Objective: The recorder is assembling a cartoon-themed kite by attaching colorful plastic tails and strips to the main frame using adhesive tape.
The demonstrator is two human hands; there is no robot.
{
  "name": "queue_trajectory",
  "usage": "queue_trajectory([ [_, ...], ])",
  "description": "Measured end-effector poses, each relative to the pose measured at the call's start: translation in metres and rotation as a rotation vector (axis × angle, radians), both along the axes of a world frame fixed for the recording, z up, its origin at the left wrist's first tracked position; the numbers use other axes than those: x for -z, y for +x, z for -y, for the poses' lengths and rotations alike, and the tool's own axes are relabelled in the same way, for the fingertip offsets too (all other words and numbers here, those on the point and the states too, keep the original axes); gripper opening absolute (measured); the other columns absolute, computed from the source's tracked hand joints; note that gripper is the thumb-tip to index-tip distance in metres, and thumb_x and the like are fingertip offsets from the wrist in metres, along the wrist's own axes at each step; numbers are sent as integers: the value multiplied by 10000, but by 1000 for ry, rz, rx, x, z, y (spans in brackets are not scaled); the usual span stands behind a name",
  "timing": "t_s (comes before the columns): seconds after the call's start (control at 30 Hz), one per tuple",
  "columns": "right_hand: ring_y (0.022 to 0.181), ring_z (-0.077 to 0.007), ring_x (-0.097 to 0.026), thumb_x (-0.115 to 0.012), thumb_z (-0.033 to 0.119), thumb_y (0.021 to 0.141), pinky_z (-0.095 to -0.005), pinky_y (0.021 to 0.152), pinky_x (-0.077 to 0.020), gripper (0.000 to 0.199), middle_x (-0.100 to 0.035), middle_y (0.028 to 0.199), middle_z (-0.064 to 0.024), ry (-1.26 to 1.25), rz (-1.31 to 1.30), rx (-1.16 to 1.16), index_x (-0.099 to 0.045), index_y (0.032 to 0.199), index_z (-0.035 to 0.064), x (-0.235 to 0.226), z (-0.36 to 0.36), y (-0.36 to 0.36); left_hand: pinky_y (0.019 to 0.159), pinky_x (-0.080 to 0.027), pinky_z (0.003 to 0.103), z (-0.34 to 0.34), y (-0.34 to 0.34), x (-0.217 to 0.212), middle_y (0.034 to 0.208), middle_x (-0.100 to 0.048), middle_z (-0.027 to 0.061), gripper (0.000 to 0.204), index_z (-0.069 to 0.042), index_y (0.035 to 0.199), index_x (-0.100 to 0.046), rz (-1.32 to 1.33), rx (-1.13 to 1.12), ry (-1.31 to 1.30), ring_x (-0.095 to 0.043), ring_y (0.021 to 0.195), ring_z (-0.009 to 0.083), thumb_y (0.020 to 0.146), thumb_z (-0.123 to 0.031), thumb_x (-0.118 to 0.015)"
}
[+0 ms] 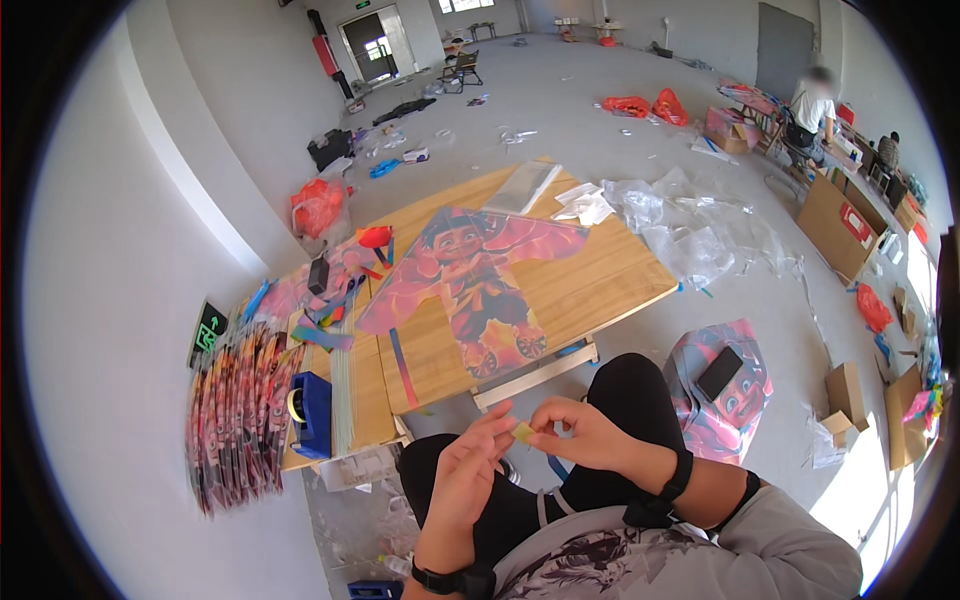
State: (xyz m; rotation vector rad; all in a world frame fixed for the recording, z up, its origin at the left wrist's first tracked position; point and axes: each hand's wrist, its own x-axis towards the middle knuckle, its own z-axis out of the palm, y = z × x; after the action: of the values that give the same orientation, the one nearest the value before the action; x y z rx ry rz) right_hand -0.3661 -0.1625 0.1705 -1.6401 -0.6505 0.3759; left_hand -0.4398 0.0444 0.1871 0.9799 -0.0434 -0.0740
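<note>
Above my lap, my right hand pinches a small flat yellow-green piece between thumb and fingertips. My left hand is just beside it, its fingers stretched out and slightly apart, the tips close to the piece; its thumb is partly hidden. Beyond both hands, a kite-shaped printed sheet with a cartoon figure in pink, red and orange lies flat on the wooden table. A narrow ribbon strip lies beside its lower part.
At the table's left stand a blue tape dispenser and a row of packed printed sheets. A phone rests on a printed bundle to my right. Clear plastic wrapping and cardboard boxes litter the floor; a person sits far right.
</note>
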Motion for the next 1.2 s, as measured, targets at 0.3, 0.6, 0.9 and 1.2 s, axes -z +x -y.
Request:
queue_trajectory([
  [0.3, 873, -109, -545, -740, 132, 912, -267, 738, -399, 85, -583, 936, 5, 65, 69, 19, -672, 907, 81, -5, -1, -4, 714, -520, 262, 9, 0, 5, 1277, -618, 114, 257, -40, 1188, -726, 203, -308, 598, -643, 963, 127, 941, -40, -656],
  [0.6, 856, -185, -561, -729, 84, 903, -324, 784, -435, 87, -606, 879, -46, 146, 191, 44, -651, 885, 49, -18, -5, -1, 664, -499, 232, 20, 7, -17, 981, -665, 86, 329, -15, 1180, -717, 482, -581, 1089, -620, 757, 108, 854, -10, -756],
  [0.9, 858, -145, -531, -721, 112, 925, -292, 782, -420, 85, -601, 894, -7, 160, 189, 126, -647, 915, 71, -11, 13, 13, 770, -481, 230, 36, 41, -31, 971, -656, 70, 176, 23, 1066, -664, 65, -263, 597, -600, 825, 95, 896, 27, -708],
  [1.2, 744, -59, -547, -752, 247, 932, -232, 645, -414, 206, -659, 825, 30, 87, -131, -8, -696, 980, 55, 33, 56, 44, 661, -453, 208, 60, 136, -49, 925, -621, 30, 84, 4, 972, -624, 397, -221, 972, -569, 713, 66, 920, -3, -689],
])
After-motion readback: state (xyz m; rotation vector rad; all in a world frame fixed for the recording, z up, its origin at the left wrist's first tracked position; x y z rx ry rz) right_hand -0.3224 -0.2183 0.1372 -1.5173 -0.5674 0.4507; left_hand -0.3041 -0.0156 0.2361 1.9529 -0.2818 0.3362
